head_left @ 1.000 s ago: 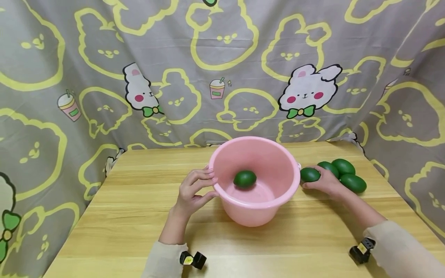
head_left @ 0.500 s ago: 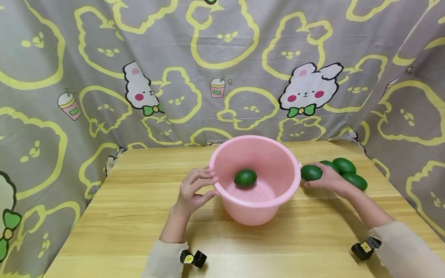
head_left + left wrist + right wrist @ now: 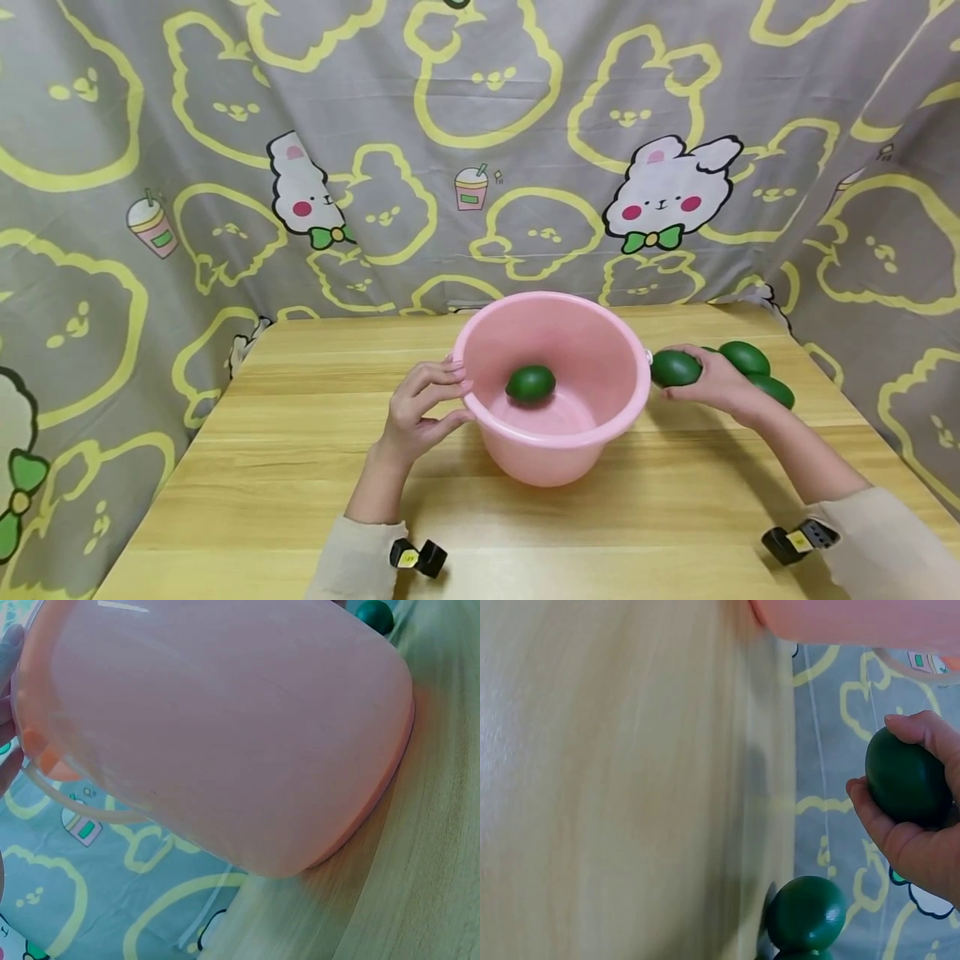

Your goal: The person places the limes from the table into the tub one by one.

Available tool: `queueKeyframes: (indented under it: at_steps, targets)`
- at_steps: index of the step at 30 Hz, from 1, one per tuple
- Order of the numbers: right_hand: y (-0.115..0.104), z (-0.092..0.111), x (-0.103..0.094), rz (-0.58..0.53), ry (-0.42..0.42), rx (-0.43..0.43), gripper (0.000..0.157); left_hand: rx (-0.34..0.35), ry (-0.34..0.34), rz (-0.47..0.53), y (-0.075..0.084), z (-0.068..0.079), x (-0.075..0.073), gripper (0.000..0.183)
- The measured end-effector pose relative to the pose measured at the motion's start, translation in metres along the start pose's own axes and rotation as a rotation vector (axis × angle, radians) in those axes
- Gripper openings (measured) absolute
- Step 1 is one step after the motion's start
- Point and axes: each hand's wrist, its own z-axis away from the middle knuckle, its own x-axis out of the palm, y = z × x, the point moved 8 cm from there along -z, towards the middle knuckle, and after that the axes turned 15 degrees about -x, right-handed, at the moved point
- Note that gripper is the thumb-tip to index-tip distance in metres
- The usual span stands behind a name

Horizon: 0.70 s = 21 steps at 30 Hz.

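A pink bucket (image 3: 543, 467) stands on the wooden table, with one smooth, dark green oval fruit (image 3: 530, 384) lying inside it. My left hand (image 3: 417, 407) holds the bucket's left rim, fingertips at the lip and thumb lower down. To the right of the bucket, my right hand (image 3: 711, 385) grips another green oval fruit (image 3: 677, 367) between thumb and fingers. The right wrist view shows this held fruit (image 3: 906, 778) raised above the tabletop, with the thumb on one side and fingers on the other. Several like fruits (image 3: 745, 357) lie behind the right hand, partly hidden by it.
The wooden table (image 3: 300, 467) reaches back to a grey patterned curtain (image 3: 375, 100). A pale bucket handle (image 3: 82, 808) hangs down on the bucket's far side. Black wrist cameras (image 3: 417, 557) sit at both cuffs.
My right hand has lifted the green oval fruit off the table, slightly up and away from the others. My left hand has stayed at the bucket's rim.
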Motion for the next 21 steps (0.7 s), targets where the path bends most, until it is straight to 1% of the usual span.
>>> queueKeyframes:
  at_steps: [9, 16, 21]
  targets:
    - [-0.018, 0.001, -0.007, 0.016, -0.014, -0.044, 0.067, 0.0, 0.003, -0.006, 0.0, 0.001, 0.0, 0.033]
    - [-0.028, 0.002, -0.018, 0.112, -0.03, -0.066, 0.069, 0.002, -0.002, 0.001, -0.001, 0.001, 0.0, 0.032]
    - [-0.032, 0.003, -0.021, 0.137, -0.042, -0.078, 0.069, 0.003, 0.0, -0.003, -0.001, 0.0, 0.0, 0.033]
